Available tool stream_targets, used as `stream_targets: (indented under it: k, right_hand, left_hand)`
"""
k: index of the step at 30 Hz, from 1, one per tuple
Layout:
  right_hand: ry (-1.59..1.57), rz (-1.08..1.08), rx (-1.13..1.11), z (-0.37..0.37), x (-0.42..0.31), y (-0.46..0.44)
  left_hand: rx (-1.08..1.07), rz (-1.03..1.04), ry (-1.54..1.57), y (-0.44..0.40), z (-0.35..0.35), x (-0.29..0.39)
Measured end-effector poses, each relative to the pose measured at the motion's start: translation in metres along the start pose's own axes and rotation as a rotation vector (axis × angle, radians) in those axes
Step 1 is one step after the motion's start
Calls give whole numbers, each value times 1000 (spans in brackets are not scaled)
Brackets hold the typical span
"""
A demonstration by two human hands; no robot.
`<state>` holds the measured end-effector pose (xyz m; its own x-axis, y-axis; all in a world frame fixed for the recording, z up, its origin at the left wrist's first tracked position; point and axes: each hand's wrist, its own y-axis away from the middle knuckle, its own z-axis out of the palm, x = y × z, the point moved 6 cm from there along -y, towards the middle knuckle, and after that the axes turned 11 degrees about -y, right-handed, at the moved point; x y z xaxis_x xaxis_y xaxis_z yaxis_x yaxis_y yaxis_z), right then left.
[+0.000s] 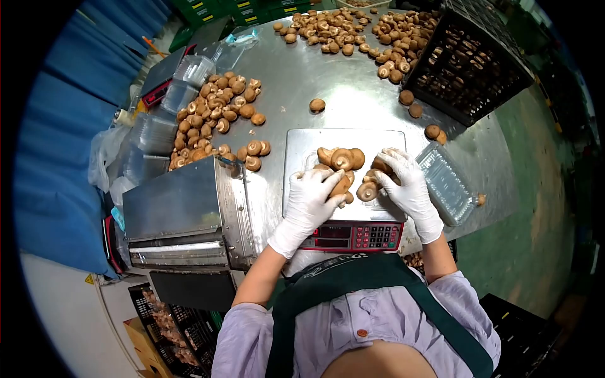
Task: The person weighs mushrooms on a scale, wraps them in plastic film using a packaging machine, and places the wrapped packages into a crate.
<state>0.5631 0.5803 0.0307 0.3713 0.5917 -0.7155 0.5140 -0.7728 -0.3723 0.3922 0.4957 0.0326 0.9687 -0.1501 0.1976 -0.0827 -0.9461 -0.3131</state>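
Observation:
Both hands wear white gloves and are over the metal plate of a red digital scale (pixel 394 140). My left hand (pixel 312 195) has its fingers curled around brown mushrooms (pixel 341 186) on the left of the plate. More mushrooms (pixel 342 159) lie just beyond its fingertips, on what looks like a clear tray. On the right side, my right hand (pixel 405 181) grips a couple of mushrooms (pixel 367 191), its fingers bent over them. A small gap separates the two groups.
Mushroom heaps lie at the left (pixel 217 107) and far edge (pixel 328 28) of the metal table (pixel 277 75). A black crate (pixel 469 63) leans at the right, above an empty clear tray (pixel 446 179). Clear trays (pixel 154 133) are stacked left, behind a metal machine (pixel 173 201).

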Motion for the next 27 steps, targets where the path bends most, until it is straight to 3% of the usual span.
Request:
stream_targets:
  k: [2, 3, 5, 7, 9, 11, 13, 16, 17, 19, 20, 25, 27]
  right_hand:
    - [5, 3, 5, -2, 2, 3]
    - [11, 3, 5, -3, 4, 3]
    - [17, -8, 10, -4, 5, 4]
    - [10, -16, 24, -4, 6, 3]
    - [-2, -17, 18, -4, 5, 0]
    - [-5, 0, 5, -2, 3, -4]
    - [-18, 0, -10, 3, 2, -9]
    - [-19, -16, -40, 12, 2, -19]
    - [-21, -18, -44, 14, 0, -22]
    - [-13, 19, -97, 22, -1, -30]
    - [8, 28, -109, 26, 0, -32]
    - [19, 67, -204, 48, 6, -45]
    - [227, -59, -255, 62, 7, -44]
  left_hand:
    - [124, -26, 239, 5, 6, -19]
    - [47, -135, 265, 5, 2, -31]
    - [112, -347, 485, 1, -20, -47]
    - [444, -524, 771, 11, -19, -75]
    - [514, -700, 693, 21, -11, -115]
    - [590, -803, 882, 27, -5, -137]
    - [612, -830, 261, 41, -5, -151]
    - [379, -757, -241, 56, 35, -169]
    - [20, -828, -263, 64, 57, -176]
    - [-68, -745, -149, 80, 97, -185]
    - [-124, -804, -59, 90, 108, -191]
    - [-74, -839, -66, 87, 85, -184]
    - [73, -810, -43, 83, 75, -184]
